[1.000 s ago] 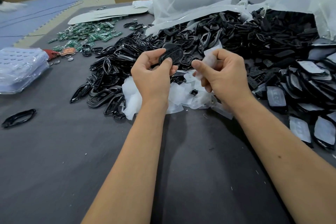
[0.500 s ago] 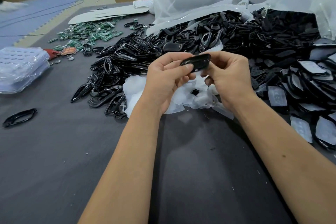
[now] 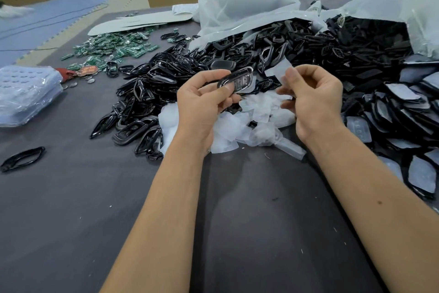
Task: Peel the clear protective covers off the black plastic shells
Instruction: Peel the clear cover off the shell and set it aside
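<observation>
My left hand [image 3: 202, 100] grips a black plastic shell [image 3: 237, 80] above the table, its glossy face turned up. To its right, my right hand [image 3: 313, 97] pinches a clear protective cover [image 3: 279, 71] that is pulled away from the shell. Below both hands lies a heap of peeled clear covers [image 3: 256, 114]. Black shells still under their covers [image 3: 403, 112] are spread at the right.
A large pile of black frames and shells [image 3: 237, 59] spills from white plastic bags [image 3: 247, 2] behind my hands. Green circuit boards [image 3: 114, 48] lie at the back left, stacked clear trays [image 3: 26, 93] at the left, and one black frame [image 3: 22, 158] sits alone on the grey table [image 3: 71, 221].
Both hands held the shell together half a second ago. Now my right hand has pulled to the right with the clear cover, and the shell stays in my left hand.
</observation>
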Demonstrator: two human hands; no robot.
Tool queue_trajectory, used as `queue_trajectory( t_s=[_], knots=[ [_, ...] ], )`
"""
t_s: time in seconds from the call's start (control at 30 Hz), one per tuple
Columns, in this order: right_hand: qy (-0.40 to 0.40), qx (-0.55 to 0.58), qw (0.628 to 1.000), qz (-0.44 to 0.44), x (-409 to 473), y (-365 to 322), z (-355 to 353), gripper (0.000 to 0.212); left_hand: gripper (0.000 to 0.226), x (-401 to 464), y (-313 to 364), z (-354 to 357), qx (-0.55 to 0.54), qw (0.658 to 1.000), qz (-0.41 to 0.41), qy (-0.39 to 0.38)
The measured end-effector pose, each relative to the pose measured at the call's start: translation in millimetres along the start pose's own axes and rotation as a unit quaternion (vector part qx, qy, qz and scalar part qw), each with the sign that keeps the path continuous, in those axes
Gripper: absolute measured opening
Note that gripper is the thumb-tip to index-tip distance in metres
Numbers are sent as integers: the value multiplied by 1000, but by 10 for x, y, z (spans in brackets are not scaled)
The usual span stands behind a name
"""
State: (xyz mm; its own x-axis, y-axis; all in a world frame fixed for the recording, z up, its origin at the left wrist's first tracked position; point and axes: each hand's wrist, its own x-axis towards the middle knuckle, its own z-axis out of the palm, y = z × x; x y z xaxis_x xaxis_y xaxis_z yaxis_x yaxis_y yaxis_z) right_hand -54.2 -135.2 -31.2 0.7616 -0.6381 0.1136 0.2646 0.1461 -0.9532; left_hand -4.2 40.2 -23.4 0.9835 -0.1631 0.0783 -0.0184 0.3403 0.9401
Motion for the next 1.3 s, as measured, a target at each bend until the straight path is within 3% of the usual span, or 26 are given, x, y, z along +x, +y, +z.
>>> queue_trajectory(
  t_s=[0.23, 0.47, 0.73, 0.83, 0.93, 1.3],
  knots=[
    [-29, 2, 999, 20, -1, -20, 8, 17, 27, -23, -42, 38, 144, 986, 83, -19],
    [-65, -22, 998, -12, -43, -49, 4, 16, 25, 6, -92, 42, 164, 977, 130, 36],
    [-124, -36, 991, -46, -57, -54, 7, 5, 23, 1, -132, 85, 140, 985, 101, 29],
    [-146, -48, 987, -56, -49, -49, -3, 6, 12, -15, -137, 109, 118, 989, 85, 14],
    [-160, -76, 981, -74, -46, -24, 13, 12, 22, -33, -131, 157, 87, 994, 63, 7],
    [-127, -178, 967, -130, -19, 51, 32, 16, 33, -60, -104, 183, 94, 994, 53, 5]
  ],
)
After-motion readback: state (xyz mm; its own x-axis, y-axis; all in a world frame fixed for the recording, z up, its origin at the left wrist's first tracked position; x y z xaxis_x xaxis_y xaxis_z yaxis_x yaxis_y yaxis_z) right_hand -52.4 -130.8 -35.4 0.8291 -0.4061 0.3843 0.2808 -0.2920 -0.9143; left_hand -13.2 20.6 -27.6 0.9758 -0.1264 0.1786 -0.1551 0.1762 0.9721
